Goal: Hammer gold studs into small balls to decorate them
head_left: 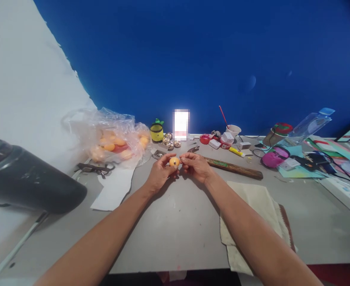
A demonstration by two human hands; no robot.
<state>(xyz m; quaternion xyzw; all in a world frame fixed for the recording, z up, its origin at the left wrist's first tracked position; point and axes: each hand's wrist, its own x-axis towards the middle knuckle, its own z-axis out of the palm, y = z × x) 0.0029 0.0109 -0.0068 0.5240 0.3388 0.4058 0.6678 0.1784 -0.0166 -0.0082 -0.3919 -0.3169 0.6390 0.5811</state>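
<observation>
A small round orange ball (174,161) with a dark spot on its near side is held above the grey table. My left hand (160,171) is closed around it, thumb below and fingers behind. My right hand (195,167) is at the ball's right edge, its thumb and forefinger pinched together; what they hold, if anything, is too small to make out. Behind my left hand sits a small open box (158,153) with tiny metal pieces. A hammer (234,167) with a wooden handle lies beyond my right hand, its head partly behind the fingers.
A clear plastic bag (112,135) of orange balls stands at the left, near scissors (96,168) and white paper (113,192). A dark cylinder (28,178) is far left. Beige cloth (246,198) lies under my right forearm. Small boxes, a white cup (233,130) and a bottle (312,125) stand behind.
</observation>
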